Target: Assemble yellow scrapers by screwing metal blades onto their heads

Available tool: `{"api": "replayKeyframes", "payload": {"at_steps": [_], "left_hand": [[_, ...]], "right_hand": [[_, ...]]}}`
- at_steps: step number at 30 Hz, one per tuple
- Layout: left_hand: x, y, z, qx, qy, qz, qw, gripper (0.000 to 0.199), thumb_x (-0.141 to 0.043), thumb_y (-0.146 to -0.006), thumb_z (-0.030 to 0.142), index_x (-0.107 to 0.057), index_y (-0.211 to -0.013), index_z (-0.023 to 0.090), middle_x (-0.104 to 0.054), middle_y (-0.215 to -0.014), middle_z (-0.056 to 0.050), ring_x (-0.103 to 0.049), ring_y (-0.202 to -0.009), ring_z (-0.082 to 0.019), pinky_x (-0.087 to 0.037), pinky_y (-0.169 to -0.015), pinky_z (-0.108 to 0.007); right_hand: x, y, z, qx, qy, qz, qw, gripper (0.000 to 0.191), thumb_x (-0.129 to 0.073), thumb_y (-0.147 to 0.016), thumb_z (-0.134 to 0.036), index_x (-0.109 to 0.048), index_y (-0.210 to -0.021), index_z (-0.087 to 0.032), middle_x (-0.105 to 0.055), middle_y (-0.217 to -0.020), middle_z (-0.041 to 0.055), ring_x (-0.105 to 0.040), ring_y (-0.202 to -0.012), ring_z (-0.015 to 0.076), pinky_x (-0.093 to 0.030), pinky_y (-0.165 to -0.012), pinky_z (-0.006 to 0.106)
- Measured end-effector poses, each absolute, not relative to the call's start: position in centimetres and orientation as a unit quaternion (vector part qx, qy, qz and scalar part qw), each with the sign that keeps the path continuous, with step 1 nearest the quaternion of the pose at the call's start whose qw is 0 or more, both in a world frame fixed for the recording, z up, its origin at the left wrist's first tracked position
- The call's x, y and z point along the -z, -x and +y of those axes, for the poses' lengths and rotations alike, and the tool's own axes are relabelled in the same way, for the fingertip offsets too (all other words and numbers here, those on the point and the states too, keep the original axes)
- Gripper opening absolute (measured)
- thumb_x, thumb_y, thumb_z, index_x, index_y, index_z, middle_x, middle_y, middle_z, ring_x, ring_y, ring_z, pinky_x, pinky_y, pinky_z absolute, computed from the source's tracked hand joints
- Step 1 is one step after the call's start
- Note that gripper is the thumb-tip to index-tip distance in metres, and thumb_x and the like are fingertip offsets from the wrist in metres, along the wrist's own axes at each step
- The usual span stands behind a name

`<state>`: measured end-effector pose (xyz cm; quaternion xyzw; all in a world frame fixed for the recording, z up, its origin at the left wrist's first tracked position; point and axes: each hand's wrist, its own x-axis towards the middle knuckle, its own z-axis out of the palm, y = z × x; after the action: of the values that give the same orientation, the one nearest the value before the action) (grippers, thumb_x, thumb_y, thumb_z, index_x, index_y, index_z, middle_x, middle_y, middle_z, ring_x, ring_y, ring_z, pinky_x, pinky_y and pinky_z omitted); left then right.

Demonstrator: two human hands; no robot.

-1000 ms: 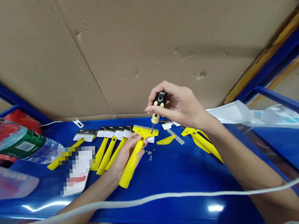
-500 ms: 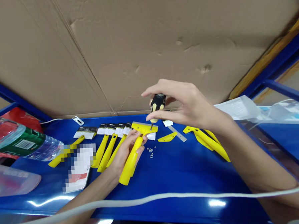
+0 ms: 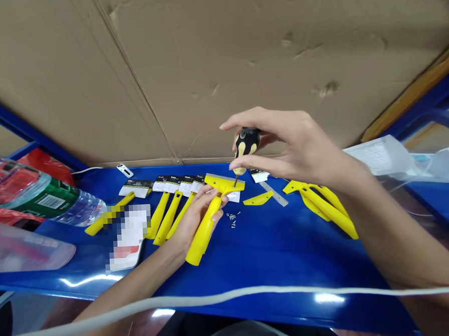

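Observation:
My left hand (image 3: pixel 192 216) is wrapped around a yellow scraper (image 3: pixel 202 234), its wide head pointing away from me. A thin metal blade edge shows along that head. My right hand (image 3: pixel 294 147) grips a screwdriver (image 3: pixel 247 140) with a black and pale-yellow handle, thumb on the near side and some fingers hidden behind. The screwdriver's tip meets the right side of the scraper head. Several small screws and nuts (image 3: pixel 231 219) lie loose just below. Right of the head are a loose yellow clamp plate (image 3: pixel 259 199) and a bare metal blade (image 3: pixel 275 194).
Several carded yellow scrapers (image 3: pixel 166 216) lie at left, beside a phone-like slab (image 3: pixel 128 243), a water bottle (image 3: pixel 56 199) and a clear plastic cup (image 3: pixel 36 250). Yellow handles (image 3: pixel 324 210) rest at right. A white cable (image 3: pixel 216 298) crosses the foreground; cardboard (image 3: pixel 211 63) stands behind.
The whole view has shifted, so things appear slightly farther right and mostly higher. Both hands keep their holds, and the screwdriver tip stays on the scraper head.

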<state>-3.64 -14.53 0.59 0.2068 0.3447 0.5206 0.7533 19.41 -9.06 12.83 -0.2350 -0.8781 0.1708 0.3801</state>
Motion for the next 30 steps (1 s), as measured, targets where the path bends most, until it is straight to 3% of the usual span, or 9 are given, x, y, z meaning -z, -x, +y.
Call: {"api": "replayKeyframes", "payload": {"at_steps": [4, 9, 11, 14, 17, 22, 26, 30], "left_hand": [[-0.29, 3.97, -14.5, -0.517, -0.215, 0.337, 0.757, 0.036, -0.081, -0.091, 0.019, -0.051, -0.11, 0.024, -0.069, -0.09, -0.004, -0.062, -0.06, -0.009, -0.044, -0.048, -0.011], [-0.54, 4.18, -14.38, -0.516, -0.216, 0.323, 0.763, 0.025, -0.073, -0.096, 0.017, -0.053, -0.109, 0.022, -0.069, -0.091, -0.005, -0.057, -0.056, -0.006, -0.046, -0.049, -0.012], [-0.81, 4.09, -14.38, -0.521, -0.204, 0.327, 0.761, 0.022, -0.071, -0.097, 0.014, -0.054, -0.109, 0.022, -0.068, -0.09, -0.005, -0.057, -0.055, -0.006, -0.047, -0.048, -0.012], [-1.09, 3.93, -14.41, -0.521, -0.192, 0.328, 0.764, 0.021, -0.07, -0.098, 0.014, -0.054, -0.109, 0.022, -0.068, -0.089, -0.004, -0.059, -0.055, -0.007, -0.046, -0.046, -0.012], [-1.2, 3.81, -14.44, -0.527, -0.178, 0.335, 0.761, 0.021, -0.069, -0.097, 0.013, -0.054, -0.108, 0.023, -0.068, -0.091, -0.004, -0.061, -0.058, -0.008, -0.045, -0.046, -0.012], [-1.11, 3.88, -14.45, -0.52, -0.188, 0.336, 0.763, 0.023, -0.072, -0.096, 0.015, -0.052, -0.103, 0.023, -0.067, -0.089, -0.003, -0.055, -0.052, -0.006, -0.044, -0.045, -0.012], [-0.7, 4.19, -14.42, -0.51, -0.188, 0.33, 0.772, 0.026, -0.075, -0.095, 0.018, -0.052, -0.104, 0.024, -0.068, -0.09, -0.003, -0.054, -0.051, -0.005, -0.045, -0.047, -0.012], [-0.25, 4.17, -14.4, -0.508, -0.194, 0.317, 0.777, 0.024, -0.075, -0.096, 0.017, -0.054, -0.107, 0.022, -0.069, -0.096, -0.006, -0.059, -0.058, -0.006, -0.046, -0.048, -0.012]], "right_hand": [[-12.85, -19.37, -9.38, -0.235, 0.221, -0.873, 0.367, 0.056, -0.077, -0.097, -0.038, -0.06, -0.151, -0.037, -0.07, -0.146, 0.005, -0.071, -0.124, 0.0303, -0.065, -0.101, 0.046], [-12.46, -19.35, -8.96, -0.226, 0.23, -0.855, 0.406, 0.049, -0.086, -0.091, -0.042, -0.071, -0.136, -0.03, -0.078, -0.121, 0.0068, -0.076, -0.106, 0.0308, -0.066, -0.094, 0.048], [-12.39, -19.34, -8.77, -0.2, 0.243, -0.857, 0.409, 0.052, -0.089, -0.087, -0.043, -0.072, -0.135, -0.029, -0.078, -0.12, 0.0071, -0.076, -0.107, 0.0328, -0.065, -0.095, 0.049], [-12.5, -19.35, -8.82, -0.185, 0.232, -0.873, 0.386, 0.065, -0.085, -0.091, -0.036, -0.06, -0.151, -0.034, -0.072, -0.138, 0.0077, -0.07, -0.126, 0.0347, -0.059, -0.109, 0.05], [-12.57, -19.35, -9.02, -0.205, 0.21, -0.883, 0.366, 0.073, -0.076, -0.095, -0.024, -0.047, -0.161, -0.036, -0.063, -0.153, 0.0061, -0.062, -0.14, 0.0308, -0.053, -0.119, 0.046], [-12.27, -19.11, -8.81, -0.215, 0.248, -0.865, 0.38, 0.056, -0.084, -0.091, -0.036, -0.064, -0.143, -0.028, -0.076, -0.122, 0.0078, -0.076, -0.1, 0.029, -0.064, -0.088, 0.044], [-12.13, -18.9, -8.75, -0.229, 0.239, -0.873, 0.359, 0.063, -0.079, -0.094, -0.034, -0.053, -0.152, -0.029, -0.072, -0.134, 0.0084, -0.074, -0.109, 0.0291, -0.065, -0.092, 0.045], [-12.08, -18.93, -8.7, -0.239, 0.236, -0.868, 0.365, 0.055, -0.08, -0.094, -0.036, -0.059, -0.145, -0.03, -0.077, -0.121, 0.004, -0.076, -0.105, 0.0284, -0.065, -0.094, 0.046]]}}
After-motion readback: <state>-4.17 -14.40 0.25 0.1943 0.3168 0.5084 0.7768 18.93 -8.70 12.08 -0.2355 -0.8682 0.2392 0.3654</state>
